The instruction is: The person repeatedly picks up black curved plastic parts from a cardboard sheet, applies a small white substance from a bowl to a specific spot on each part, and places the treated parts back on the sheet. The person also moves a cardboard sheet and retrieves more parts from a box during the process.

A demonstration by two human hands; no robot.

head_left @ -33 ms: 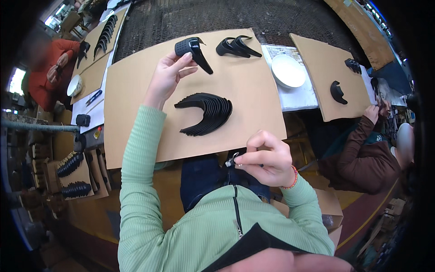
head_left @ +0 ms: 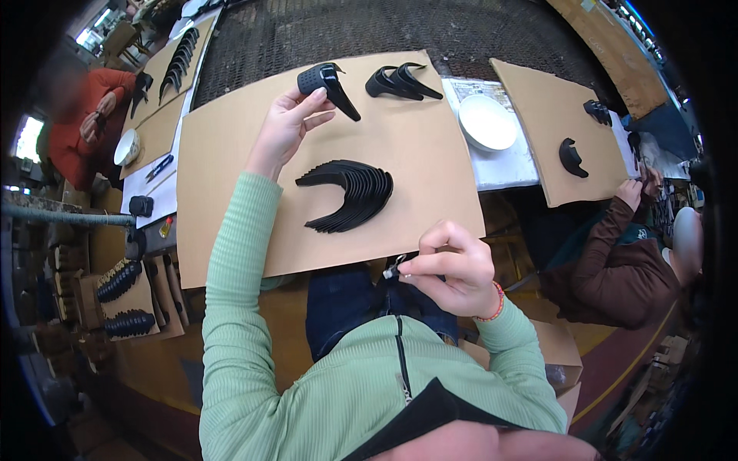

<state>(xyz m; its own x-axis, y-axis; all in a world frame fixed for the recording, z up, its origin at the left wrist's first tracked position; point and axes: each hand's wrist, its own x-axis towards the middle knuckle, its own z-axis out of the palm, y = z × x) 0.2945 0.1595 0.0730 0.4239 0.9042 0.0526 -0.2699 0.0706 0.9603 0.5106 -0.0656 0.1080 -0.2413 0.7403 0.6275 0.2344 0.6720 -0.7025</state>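
Observation:
My left hand point(head_left: 288, 127) pinches a curved glossy black plastic piece point(head_left: 329, 83) with a dotted inner face, lifted over the cardboard sheet point(head_left: 254, 207). Its tapered end points down to the right. Below it, a nested stack of similar black curved pieces point(head_left: 354, 196) lies fanned on the cardboard. Toward the far edge sit a few more black curved pieces point(head_left: 400, 82). My right hand point(head_left: 453, 269) is closed near the cardboard's front edge, thumb and fingers pinching a small dark and whitish piece point(head_left: 393, 271) whose kind I cannot make out.
Right of my cardboard stands a white bowl point(head_left: 488, 123), then another cardboard sheet point(head_left: 561, 131) with black parts. A person in brown point(head_left: 630, 269) works there; a person in red point(head_left: 81, 127) works at left, near a bowl point(head_left: 127, 146) and snips point(head_left: 160, 167). Dark mesh point(head_left: 346, 27) lies beyond.

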